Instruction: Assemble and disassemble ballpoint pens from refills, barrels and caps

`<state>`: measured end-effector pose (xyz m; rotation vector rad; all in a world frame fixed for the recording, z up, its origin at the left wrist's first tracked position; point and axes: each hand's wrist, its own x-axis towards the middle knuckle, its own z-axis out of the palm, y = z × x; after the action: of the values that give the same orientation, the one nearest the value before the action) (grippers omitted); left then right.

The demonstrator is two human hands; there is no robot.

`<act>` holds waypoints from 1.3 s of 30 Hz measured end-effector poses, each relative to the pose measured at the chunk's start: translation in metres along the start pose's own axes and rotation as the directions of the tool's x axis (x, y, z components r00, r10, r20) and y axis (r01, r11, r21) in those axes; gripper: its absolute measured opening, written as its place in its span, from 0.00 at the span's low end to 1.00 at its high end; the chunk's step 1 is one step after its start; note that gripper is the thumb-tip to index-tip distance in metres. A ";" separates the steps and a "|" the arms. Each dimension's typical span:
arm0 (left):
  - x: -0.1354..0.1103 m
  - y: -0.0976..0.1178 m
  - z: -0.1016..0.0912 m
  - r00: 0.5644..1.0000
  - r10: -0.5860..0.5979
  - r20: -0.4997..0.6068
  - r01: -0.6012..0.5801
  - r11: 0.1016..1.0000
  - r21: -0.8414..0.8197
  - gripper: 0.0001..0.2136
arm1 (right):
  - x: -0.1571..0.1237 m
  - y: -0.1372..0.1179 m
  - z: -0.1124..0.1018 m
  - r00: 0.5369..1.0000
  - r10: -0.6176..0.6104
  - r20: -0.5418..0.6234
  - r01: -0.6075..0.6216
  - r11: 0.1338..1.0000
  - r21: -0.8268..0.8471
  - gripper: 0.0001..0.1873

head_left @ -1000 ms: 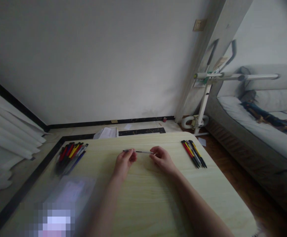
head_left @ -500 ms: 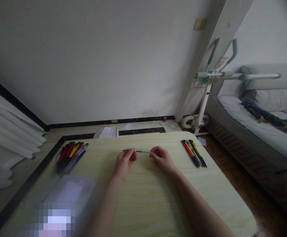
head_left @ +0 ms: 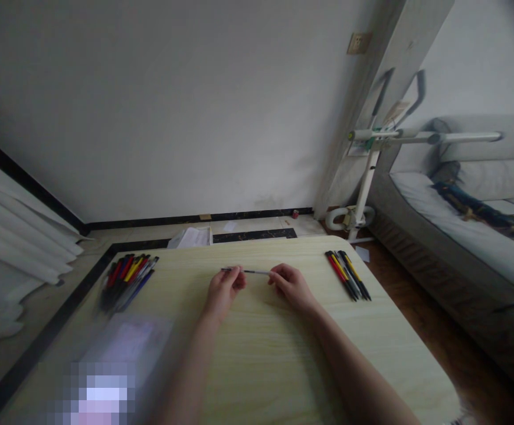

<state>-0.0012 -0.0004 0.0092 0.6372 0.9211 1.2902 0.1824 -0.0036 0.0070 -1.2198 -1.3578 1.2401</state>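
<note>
Both my hands hold one thin dark pen [head_left: 251, 271] level above the middle of the light wooden table [head_left: 257, 354]. My left hand [head_left: 222, 292] pinches its left end, and my right hand [head_left: 290, 286] pinches its right end. A heap of red, yellow, black and blue pens [head_left: 126, 278] lies at the table's far left. A neat row of several pens [head_left: 347, 282] in red, yellow and black lies at the far right.
A clear plastic bag [head_left: 124, 345] lies at the near left of the table. Papers [head_left: 190, 238] lie on the floor beyond the table. A white exercise machine [head_left: 367, 177] and a grey sofa [head_left: 469, 212] stand to the right.
</note>
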 end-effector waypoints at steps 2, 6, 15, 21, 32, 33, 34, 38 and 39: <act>0.000 0.000 0.000 1.000 -0.004 -0.006 0.004 1.000 0.006 0.11 | -0.001 -0.001 0.000 1.000 0.002 0.003 -0.002 1.000 -0.023 0.15; 0.000 0.000 0.000 1.000 -0.005 -0.007 0.005 1.000 0.017 0.11 | -0.002 -0.003 -0.001 1.000 -0.010 0.010 0.011 0.998 -0.054 0.15; 0.001 -0.002 -0.001 1.000 -0.005 -0.005 0.005 1.000 0.024 0.12 | -0.003 -0.004 -0.001 1.000 -0.025 0.017 0.027 0.991 -0.130 0.18; 0.001 -0.003 -0.002 1.000 -0.007 0.004 0.007 0.999 0.033 0.11 | -0.003 -0.003 -0.001 0.999 -0.028 0.031 0.032 0.990 -0.135 0.21; 0.000 0.002 -0.001 1.000 -0.014 0.001 0.014 1.000 -0.021 0.12 | -0.002 -0.005 -0.001 1.000 -0.002 0.011 0.002 0.997 -0.074 0.18; 0.000 0.002 -0.001 1.000 -0.019 0.001 0.019 0.999 -0.027 0.12 | -0.002 -0.005 -0.001 1.000 -0.010 0.010 0.010 0.998 -0.067 0.17; 0.000 0.002 -0.001 1.000 -0.022 0.001 0.022 0.999 -0.031 0.12 | -0.002 -0.004 -0.001 1.000 -0.021 0.009 0.021 0.998 -0.064 0.16; 0.000 0.001 -0.002 1.000 -0.015 0.014 0.016 0.999 -0.035 0.11 | -0.002 -0.003 -0.002 0.999 -0.054 0.005 0.054 0.996 -0.069 0.15; 0.000 0.001 -0.003 1.000 -0.012 0.018 0.012 0.999 -0.036 0.11 | -0.002 -0.003 -0.002 0.998 -0.055 0.005 0.055 0.996 -0.065 0.14</act>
<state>-0.0040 -0.0003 0.0087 0.6131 0.8843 1.2861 0.1846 -0.0057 0.0099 -1.2176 -1.4348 1.1677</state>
